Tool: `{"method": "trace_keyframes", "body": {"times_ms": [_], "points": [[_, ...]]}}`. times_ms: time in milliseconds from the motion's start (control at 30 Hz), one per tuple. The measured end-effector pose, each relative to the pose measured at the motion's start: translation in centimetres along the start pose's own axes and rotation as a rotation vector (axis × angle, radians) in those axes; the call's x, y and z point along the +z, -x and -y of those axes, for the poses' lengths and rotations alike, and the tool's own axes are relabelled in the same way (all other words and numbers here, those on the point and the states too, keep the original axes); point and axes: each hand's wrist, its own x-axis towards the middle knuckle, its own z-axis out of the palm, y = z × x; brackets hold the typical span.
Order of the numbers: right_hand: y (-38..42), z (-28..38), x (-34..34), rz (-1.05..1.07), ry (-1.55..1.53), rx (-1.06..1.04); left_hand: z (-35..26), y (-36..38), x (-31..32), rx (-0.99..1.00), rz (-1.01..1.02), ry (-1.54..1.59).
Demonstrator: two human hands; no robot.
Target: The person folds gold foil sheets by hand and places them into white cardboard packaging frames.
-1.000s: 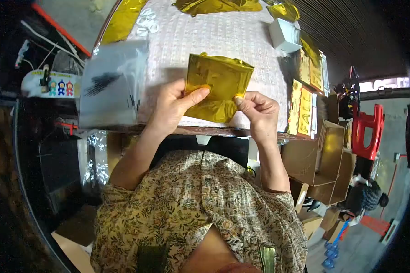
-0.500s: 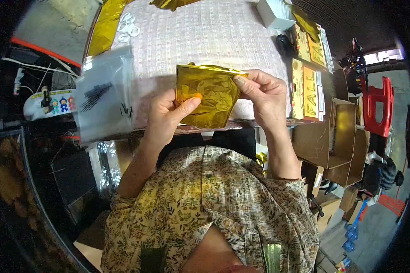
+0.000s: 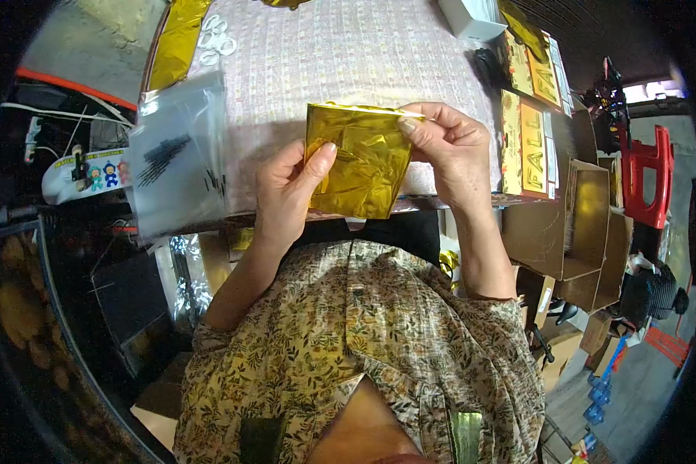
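Two hands, left (image 3: 284,189) and right (image 3: 458,155), clamp gold foil packet (image 3: 359,166) | packet upright above table's (image 3: 325,69) near edge | judged step: straightening; needs gentle, even pinch

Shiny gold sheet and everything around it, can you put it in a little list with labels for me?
Left hand: holds gold sheet by its left side
Right hand: pinches its top right corner
Table's left: clear bags, white rings
Table's right: white box, card saying FALL
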Motion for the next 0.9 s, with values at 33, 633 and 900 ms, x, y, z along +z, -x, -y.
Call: {"method": "trace_keyframes", "body": {"times_ms": [33,633,900], "points": [[0.0,-0.1,-0.1,-0.002,-0.001,0.0,-0.2,0.1,0.4,-0.013,-0.021,0.03],[0.1,-1.8,-2.8,0.068,0.081,0.188,0.2,-1.2,1.5,-0.105,-0.152,0.245],[0.9,-3.5,-3.8,0.09,0.002,0.2,0.3,-2.2,1.5,-0.236,-0.106,0.379]]}}
